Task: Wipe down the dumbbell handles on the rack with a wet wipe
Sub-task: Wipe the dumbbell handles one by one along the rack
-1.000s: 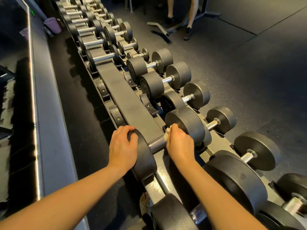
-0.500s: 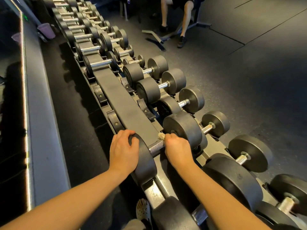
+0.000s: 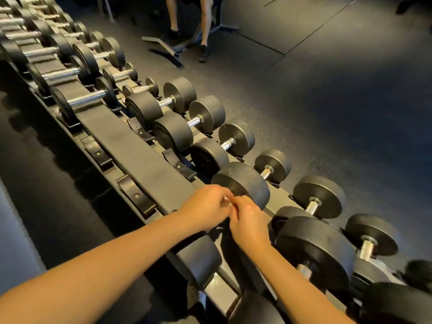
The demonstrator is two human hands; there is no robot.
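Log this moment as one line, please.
left hand, right hand: pinch wet wipe together | place: over dumbbell on rack

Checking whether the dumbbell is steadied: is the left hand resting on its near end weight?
No, the left hand meets the right hand at the wet wipe, apart from the near end weight.

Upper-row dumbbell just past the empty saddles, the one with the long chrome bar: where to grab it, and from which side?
Best take the chrome handle at mid-span, coming down from above. That dumbbell lies crosswise on the rack, which closes it off below. The bar is bare between two black heads too broad to wrap, so the top is the open side.
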